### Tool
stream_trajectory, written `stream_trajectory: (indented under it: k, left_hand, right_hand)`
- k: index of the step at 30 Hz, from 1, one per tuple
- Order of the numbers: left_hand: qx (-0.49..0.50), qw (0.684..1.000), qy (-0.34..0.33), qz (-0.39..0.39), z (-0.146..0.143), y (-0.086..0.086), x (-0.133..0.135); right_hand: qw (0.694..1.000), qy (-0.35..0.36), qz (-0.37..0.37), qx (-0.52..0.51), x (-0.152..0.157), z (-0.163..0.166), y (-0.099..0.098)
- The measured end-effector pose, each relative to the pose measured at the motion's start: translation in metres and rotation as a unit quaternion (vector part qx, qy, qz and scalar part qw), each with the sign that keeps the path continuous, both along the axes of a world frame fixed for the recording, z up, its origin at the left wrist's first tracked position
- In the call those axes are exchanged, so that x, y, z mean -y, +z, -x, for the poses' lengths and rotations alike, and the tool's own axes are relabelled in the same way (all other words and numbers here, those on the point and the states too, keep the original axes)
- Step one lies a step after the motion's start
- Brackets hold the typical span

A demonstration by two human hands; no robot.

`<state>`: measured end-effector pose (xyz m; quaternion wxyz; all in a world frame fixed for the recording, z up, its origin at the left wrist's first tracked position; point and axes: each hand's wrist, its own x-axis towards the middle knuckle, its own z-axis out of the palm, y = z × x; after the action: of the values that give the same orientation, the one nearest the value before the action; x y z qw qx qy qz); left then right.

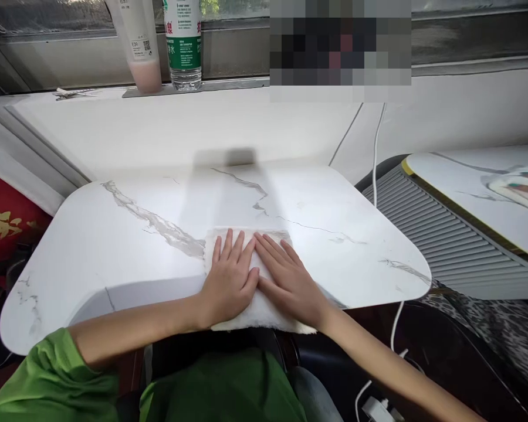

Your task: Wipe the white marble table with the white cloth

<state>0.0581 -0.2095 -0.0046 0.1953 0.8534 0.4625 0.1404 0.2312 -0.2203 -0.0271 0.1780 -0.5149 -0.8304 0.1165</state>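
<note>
A white, fluffy cloth lies spread on the white marbled tabletop, and its near edge hangs over the table's front edge. My left hand rests flat on the cloth, palm down, with its fingers stretched forward and a little apart. Beside it, my right hand is laid flat on the same cloth, its fingers slanting up to the left. The index fingertips of both hands come close together, and the thumbs meet or nearly meet. Neither hand grips the cloth.
On the window ledge stand a tube with pinkish contents and a water bottle. A white cable runs down behind the tabletop. At right is a second marbled table above a grey ribbed panel. A white plug is below.
</note>
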Motion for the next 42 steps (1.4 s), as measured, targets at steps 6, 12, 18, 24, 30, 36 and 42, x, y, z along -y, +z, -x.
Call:
stream_trajectory:
  k: [6, 12, 18, 24, 30, 36, 42]
  left_hand:
    - [-0.058, 0.997, 0.053, -0.026, -0.004, -0.004, -0.082]
    - [-0.096, 0.985, 0.119, -0.079, -0.034, -0.003, -0.181]
    - [-0.077, 0.986, 0.113, -0.097, -0.044, -0.004, -0.216]
    - [-0.101, 0.986, 0.095, -0.096, -0.047, -0.005, -0.192]
    - [-0.112, 0.988, 0.033, -0.096, -0.089, -0.005, -0.094]
    - [-0.079, 0.978, -0.119, -0.154, -0.134, -0.007, 0.01]
    - [-0.069, 0.977, -0.149, -0.135, -0.185, -0.007, 0.008]
  right_hand:
    - [0.997, -0.063, 0.036, -0.004, -0.089, 0.01, 0.009]
    - [0.999, -0.048, -0.009, -0.008, -0.199, -0.001, 0.007]
    - [0.998, -0.064, -0.015, 0.006, -0.235, -0.013, 0.003]
    - [0.999, -0.034, -0.021, 0.025, -0.211, -0.022, 0.0]
    - [0.998, 0.029, -0.036, -0.033, -0.119, -0.084, -0.006]
    - [0.997, 0.024, -0.015, -0.076, 0.008, -0.156, -0.001]
    - [0.99, -0.119, 0.074, -0.019, 0.03, -0.196, 0.003]
